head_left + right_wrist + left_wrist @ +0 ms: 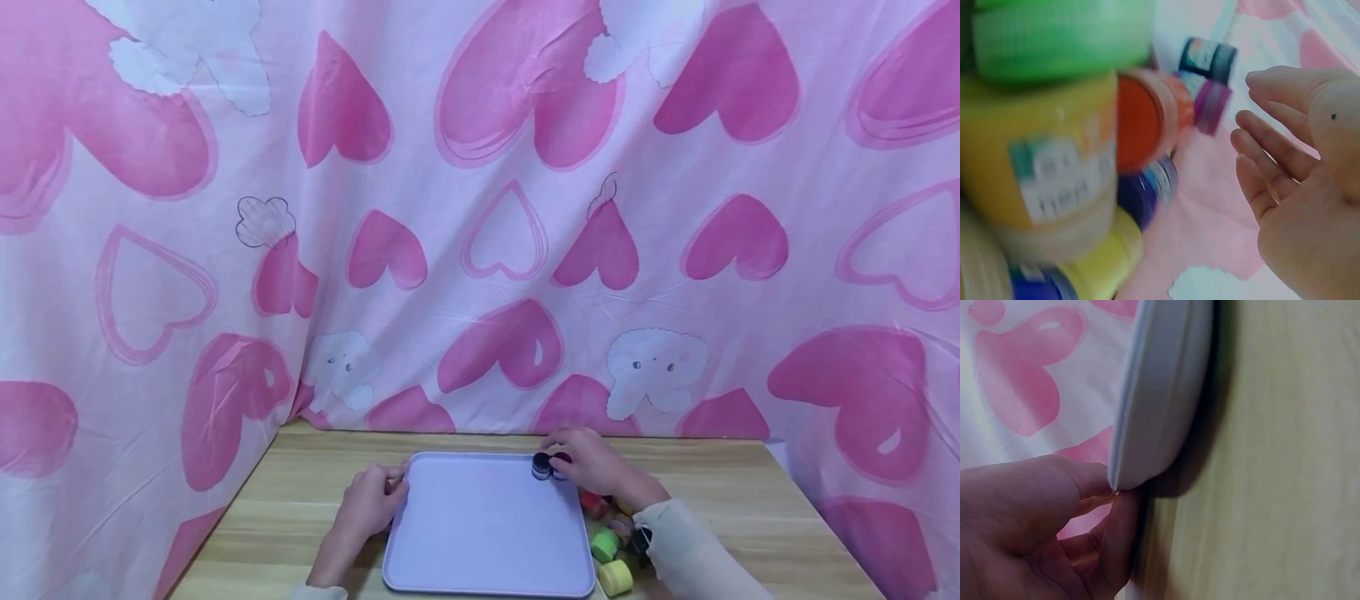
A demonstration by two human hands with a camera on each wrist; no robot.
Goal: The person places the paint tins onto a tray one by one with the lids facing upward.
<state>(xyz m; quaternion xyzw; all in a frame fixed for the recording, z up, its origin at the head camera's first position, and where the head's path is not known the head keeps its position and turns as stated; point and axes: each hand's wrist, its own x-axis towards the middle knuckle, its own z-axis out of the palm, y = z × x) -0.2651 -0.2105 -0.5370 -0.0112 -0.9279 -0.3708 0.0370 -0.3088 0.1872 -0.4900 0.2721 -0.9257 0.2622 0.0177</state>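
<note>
A shallow pale lilac tray (487,525) lies on the wooden table. At its far left edge my left hand (372,498) pinches the rim between thumb and fingers; the left wrist view shows the fingertips at the tray's corner (1154,425). A small black-lidded jar (541,466) and a purple-lidded jar (1212,107) stand side by side in the tray's far right corner. My right hand (592,462) is just right of and over these two jars. In the right wrist view its fingers (1272,144) are extended, with a gap to the jars and nothing held.
Right of the tray several small jars lie in a loose group on the table: a red one (594,503), a green one (604,544), a yellow one (616,577) and darker ones, partly hidden by the right forearm. A pink heart-patterned cloth (480,250) hangs behind and beside the table.
</note>
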